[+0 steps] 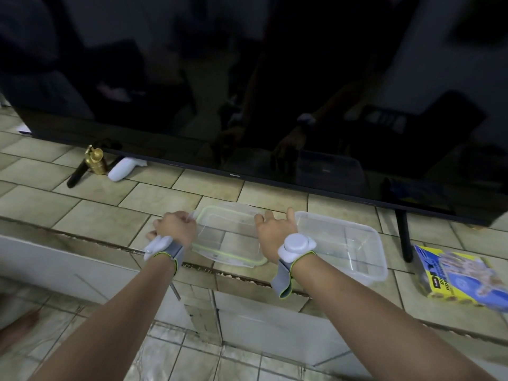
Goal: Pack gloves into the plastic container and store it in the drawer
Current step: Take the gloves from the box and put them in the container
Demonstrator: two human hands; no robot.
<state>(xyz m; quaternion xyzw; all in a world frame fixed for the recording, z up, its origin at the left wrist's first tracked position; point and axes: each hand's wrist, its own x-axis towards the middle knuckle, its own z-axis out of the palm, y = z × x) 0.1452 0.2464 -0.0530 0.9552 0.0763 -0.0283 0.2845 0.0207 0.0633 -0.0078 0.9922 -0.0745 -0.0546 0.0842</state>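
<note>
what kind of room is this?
Likely a home living room: a large flat-screen TV stands on a tiled counter, with a white remote-like controller and a small gold ornament beneath it.

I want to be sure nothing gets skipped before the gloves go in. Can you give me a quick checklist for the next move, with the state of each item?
1. Lid off the container: ok. The green-rimmed lid lies on the tiled counter, beside the clear container.
2. Container empty and upright: ok.
3. Glove pack within reach: ok. The yellow and blue glove pack lies right of the container, unopened as far as I can tell.
4. Hands free: not ok. Left hand and right hand are both on the lid's edges.
5. Drawer open: cannot tell.
</note>
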